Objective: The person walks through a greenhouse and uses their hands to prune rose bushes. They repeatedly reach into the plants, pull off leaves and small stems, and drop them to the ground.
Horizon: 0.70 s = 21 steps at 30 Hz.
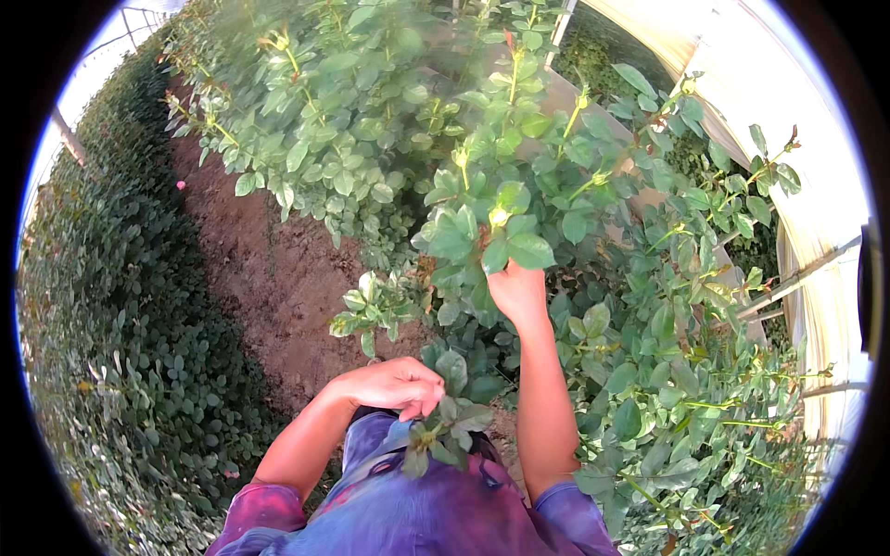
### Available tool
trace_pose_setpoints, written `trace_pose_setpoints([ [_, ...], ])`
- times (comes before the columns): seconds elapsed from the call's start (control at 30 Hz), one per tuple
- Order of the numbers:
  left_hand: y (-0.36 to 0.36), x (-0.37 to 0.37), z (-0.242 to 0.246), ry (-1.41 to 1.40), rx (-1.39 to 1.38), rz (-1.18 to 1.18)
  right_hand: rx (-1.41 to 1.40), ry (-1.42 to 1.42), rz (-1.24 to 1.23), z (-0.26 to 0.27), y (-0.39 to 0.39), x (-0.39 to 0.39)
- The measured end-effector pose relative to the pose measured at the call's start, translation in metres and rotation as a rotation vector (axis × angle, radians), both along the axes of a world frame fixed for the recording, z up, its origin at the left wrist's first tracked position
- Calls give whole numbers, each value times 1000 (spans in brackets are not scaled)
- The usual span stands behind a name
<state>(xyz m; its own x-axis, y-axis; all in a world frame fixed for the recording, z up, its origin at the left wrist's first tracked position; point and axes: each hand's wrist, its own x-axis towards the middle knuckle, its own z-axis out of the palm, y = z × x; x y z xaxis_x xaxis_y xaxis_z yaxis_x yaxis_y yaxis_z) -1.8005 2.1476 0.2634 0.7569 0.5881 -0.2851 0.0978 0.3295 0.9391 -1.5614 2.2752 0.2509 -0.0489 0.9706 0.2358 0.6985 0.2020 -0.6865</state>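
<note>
My right hand (518, 288) reaches into a rose bush, its fingers hidden behind broad green leaves (528, 250). A pale green rose bud (498, 217) stands just above those leaves. Whether the fingers grip a stem cannot be seen. Close to my body, my left hand (400, 386) has its fingers bent downward. Rose leaves (452, 372) lie against its fingertips, and a leafy shoot (448, 431) overlaps the front of my shirt. The picture does not settle whether the left fingers hold that shoot.
A bare soil path (278, 299) runs along the left, bordered by a dense dark row of bushes (139, 333). More budded rose stems (580, 104) rise ahead. At right are pale sheeting (786, 132) and a slanting pole (799, 278). A low leafy shoot (372, 306) leans over the path.
</note>
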Motion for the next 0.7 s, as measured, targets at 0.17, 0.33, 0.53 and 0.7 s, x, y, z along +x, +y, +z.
trace_pose_setpoints([
  [0.17, 51, 1, 50, -47, 492, 716, -71, 249, 81, -29, -15, -8],
  [0.33, 105, -1, 60, 389, 912, 427, -231, 683, -15, -17, -24, -41],
  [0.53, 133, -14, 31, 270, 935, 286, -39, 555, -251, -9, -41, -58],
  [0.7, 148, -27, 12, 64, 403, 144, 201, 415, -45, 42, -53, -67],
])
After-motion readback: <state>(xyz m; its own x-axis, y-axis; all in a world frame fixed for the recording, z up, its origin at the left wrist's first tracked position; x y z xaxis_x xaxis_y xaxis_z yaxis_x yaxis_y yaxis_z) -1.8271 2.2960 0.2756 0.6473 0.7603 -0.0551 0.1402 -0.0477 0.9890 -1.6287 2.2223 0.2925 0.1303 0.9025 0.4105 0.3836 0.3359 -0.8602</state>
